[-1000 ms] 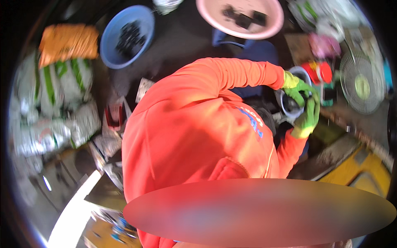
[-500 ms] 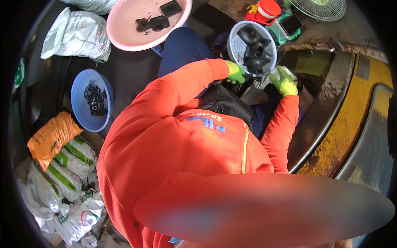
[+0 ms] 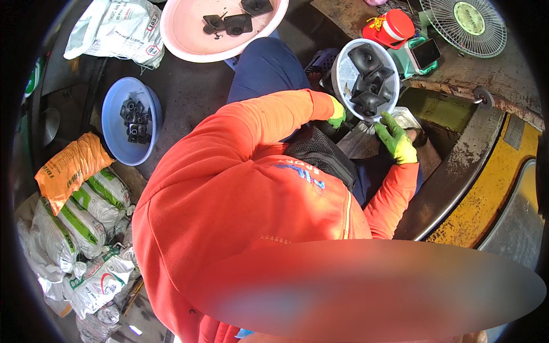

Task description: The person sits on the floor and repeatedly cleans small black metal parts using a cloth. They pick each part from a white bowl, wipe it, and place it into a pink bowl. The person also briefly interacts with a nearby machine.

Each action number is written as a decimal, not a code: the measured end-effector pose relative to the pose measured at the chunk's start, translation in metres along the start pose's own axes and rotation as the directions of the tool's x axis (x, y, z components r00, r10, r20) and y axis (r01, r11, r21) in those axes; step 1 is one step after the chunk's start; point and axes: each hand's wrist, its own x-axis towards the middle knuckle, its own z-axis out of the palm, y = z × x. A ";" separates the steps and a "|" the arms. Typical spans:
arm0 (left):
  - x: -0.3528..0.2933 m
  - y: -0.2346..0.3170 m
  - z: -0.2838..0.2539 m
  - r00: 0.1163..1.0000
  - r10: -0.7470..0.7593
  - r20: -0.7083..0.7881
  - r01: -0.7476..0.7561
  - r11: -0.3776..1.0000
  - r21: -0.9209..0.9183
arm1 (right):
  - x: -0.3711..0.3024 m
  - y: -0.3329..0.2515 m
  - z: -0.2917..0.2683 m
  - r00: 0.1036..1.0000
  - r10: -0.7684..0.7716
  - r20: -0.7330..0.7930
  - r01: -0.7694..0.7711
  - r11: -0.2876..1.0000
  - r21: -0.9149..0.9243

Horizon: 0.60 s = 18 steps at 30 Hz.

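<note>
Head view is looking down over a person in an orange long-sleeved top, seated on the floor, with both hands in green work gloves meeting at a round white mesh basket point(image 3: 347, 74) loaded with black moulded rubber parts point(image 3: 369, 80). Compared with half a second ago, the basket is sitting at much the same spot between the hands, while the right hand point(image 3: 396, 140) is now lying lower, just below the basket's near rim, with its fingers spread and pointing up toward the parts; it is holding nothing that shows. The left hand point(image 3: 337, 114) is pressing against the basket's left lower edge, fingers curled, though whether it is gripping the rim or a part cannot be told, since the sleeve is covering most of it. That shift suggests the sorting at the basket is going on, with a part just released or about to be picked.

The basket is tilting its open mouth toward the camera, and the rubber parts are lying jumbled, hollow ends facing up, with no common long axis.

Left of the basket, well apart, a blue plastic bowl point(image 3: 114, 134) is holding smaller black pieces; up and left of the basket, a pink round basin point(image 3: 189, 34) is carrying a few flat black pieces. Just right of the basket a red-lidded container point(image 3: 394, 26) is standing, and beyond it a green table fan point(image 3: 463, 26).
</note>
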 end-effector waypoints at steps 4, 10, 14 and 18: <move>0.003 -0.003 0.003 1.000 0.013 -0.015 -0.016 0.983 -0.185 | 0.001 0.002 0.004 1.000 -0.012 0.025 0.014 0.998 -0.069; -0.005 0.001 0.000 0.993 -0.075 -0.086 0.058 0.982 -0.181 | -0.002 0.011 0.005 0.994 -0.104 -0.020 0.102 0.992 -0.071; -0.001 0.000 0.001 0.997 -0.053 -0.048 0.045 0.986 -0.160 | -0.003 0.015 0.006 0.998 -0.065 -0.022 0.065 0.998 0.009; 0.009 -0.009 0.005 0.995 -0.069 -0.071 0.053 0.976 -0.209 | -0.010 0.009 -0.002 0.946 -0.209 -0.248 0.177 0.974 -0.143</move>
